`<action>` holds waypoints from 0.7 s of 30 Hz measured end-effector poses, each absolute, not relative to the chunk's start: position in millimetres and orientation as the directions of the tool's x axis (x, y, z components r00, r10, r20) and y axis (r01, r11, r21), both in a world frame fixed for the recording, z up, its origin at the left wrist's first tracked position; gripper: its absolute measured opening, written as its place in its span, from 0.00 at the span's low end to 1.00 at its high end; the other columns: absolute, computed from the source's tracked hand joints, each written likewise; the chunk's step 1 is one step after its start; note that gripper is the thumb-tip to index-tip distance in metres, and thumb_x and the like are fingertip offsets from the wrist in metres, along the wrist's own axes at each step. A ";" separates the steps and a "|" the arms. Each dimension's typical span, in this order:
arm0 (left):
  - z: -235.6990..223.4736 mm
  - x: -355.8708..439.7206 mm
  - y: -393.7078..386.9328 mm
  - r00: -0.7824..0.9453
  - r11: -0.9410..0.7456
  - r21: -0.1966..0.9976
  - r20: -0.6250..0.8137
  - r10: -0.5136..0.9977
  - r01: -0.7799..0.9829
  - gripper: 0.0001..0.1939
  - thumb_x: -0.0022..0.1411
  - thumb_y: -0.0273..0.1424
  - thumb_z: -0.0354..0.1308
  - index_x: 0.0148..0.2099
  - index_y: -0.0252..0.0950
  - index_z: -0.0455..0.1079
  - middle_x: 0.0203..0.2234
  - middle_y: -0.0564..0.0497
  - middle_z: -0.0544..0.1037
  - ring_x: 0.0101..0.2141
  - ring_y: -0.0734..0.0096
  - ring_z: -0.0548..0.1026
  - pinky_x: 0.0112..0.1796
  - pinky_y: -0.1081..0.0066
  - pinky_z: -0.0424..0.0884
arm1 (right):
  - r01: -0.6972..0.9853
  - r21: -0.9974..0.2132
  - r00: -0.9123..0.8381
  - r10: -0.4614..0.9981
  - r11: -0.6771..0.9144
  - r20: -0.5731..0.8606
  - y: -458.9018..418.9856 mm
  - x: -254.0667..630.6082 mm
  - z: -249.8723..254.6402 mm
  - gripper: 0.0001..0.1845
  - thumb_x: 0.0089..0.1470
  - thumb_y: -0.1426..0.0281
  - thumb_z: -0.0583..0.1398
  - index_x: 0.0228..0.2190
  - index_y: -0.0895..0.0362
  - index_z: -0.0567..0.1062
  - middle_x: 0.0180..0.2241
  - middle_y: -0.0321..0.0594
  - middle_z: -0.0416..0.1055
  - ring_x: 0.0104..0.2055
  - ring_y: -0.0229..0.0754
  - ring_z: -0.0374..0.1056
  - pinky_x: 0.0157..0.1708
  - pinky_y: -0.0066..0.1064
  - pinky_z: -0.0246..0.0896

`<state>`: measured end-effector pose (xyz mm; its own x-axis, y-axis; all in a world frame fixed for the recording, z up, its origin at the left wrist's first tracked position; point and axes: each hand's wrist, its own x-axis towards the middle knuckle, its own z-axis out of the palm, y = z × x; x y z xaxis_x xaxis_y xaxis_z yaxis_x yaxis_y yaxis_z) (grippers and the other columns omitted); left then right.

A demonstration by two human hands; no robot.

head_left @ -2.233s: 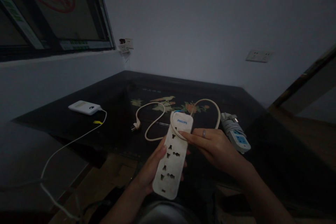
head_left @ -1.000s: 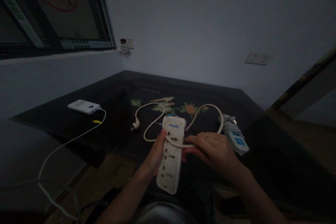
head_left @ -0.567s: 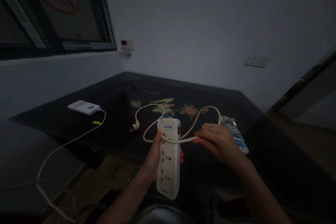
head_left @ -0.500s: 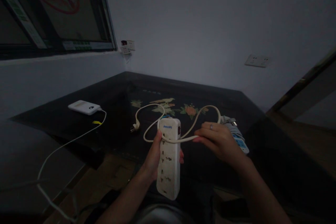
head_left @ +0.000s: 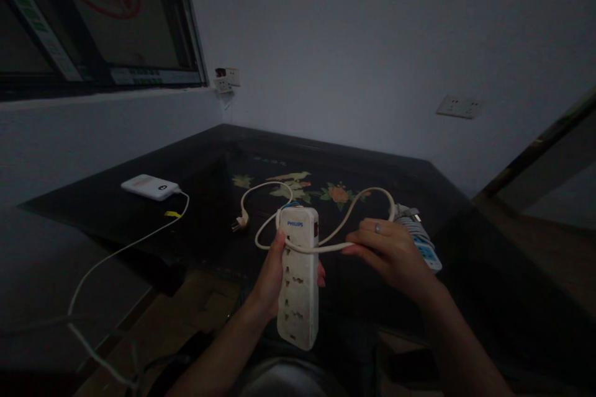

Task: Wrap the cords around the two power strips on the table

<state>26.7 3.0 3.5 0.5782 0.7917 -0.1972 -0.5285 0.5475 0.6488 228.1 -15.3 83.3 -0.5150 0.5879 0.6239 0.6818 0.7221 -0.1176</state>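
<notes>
My left hand [head_left: 271, 273] is wrapped round a white power strip [head_left: 298, 298] marked PHILIPS, its thumb on the near-left edge and fingertips showing at the right side. The strip is tilted up above the table's near edge. Its cream power cord [head_left: 326, 249] crosses the front of the strip below the logo. My right hand [head_left: 386, 248], with a ring on one finger, pinches that cord to the right of the strip. From there the cord loops back over the table behind the strip. Its plug [head_left: 241, 222] lies on the table to the left.
On the dark table [head_left: 205, 161] a white power bank [head_left: 149, 187] with a thin white cable lies at left. A second power strip [head_left: 426, 253], wrapped in its grey cord, is partly behind my right hand. Wall sockets [head_left: 460, 107] are beyond the table.
The power strip has shifted left and been turned more upright, showing its right side. My right hand has drawn the cord across its front and out to the right. Little differs in the last half second.
</notes>
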 end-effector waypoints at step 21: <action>7.9 21.5 -1.6 0.762 0.667 0.500 -0.021 0.647 -0.553 0.35 0.51 0.63 0.48 0.29 0.33 0.68 0.15 0.49 0.73 0.15 0.69 0.70 0.17 0.74 0.61 | 0.432 -0.678 -0.546 0.771 0.595 0.328 -8.0 223.0 57.4 0.23 0.63 0.56 0.50 0.22 0.57 0.65 0.21 0.32 0.61 0.24 0.33 0.58 0.25 0.24 0.50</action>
